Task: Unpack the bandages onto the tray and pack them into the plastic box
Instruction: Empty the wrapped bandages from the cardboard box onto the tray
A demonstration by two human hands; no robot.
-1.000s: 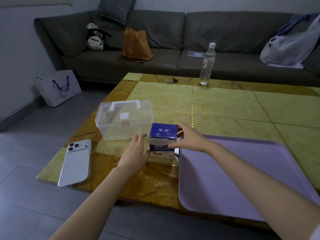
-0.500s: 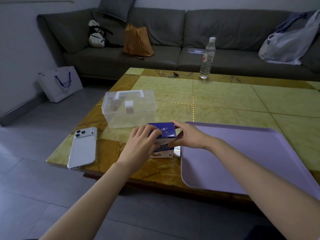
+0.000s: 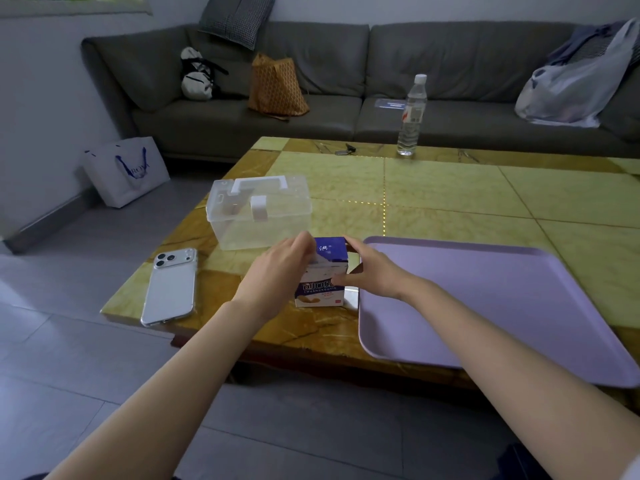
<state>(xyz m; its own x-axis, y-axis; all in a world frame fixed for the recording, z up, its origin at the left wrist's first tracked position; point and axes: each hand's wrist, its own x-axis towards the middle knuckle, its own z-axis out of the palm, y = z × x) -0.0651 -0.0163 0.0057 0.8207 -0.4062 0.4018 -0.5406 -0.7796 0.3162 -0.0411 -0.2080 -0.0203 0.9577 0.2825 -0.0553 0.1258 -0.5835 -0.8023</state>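
One blue-and-white carton of bandages [image 3: 323, 275], one clear plastic box [image 3: 259, 216], one lilac tray [image 3: 485, 306], one phone [image 3: 171, 287] and one water bottle [image 3: 412, 116] share a yellow tiled tabletop [image 3: 450, 195], where two hands meet at the carton. The hands cover the carton's left side and back, its small print is too blurred to read, and the tray's right corner runs out of frame. The left hand [image 3: 277, 268] closes its grip over the carton's top left edge, fingers curled onto the lid. The right hand [image 3: 375, 271] clasps the opposite side, thumb pressed to the front face. The carton stands upright on the tabletop between both grips. The plastic box, lid down, sits just beyond the left grip, the tray lies beneath the right wrist, the phone rests well left of the left grip, and the bottle stands far beyond both
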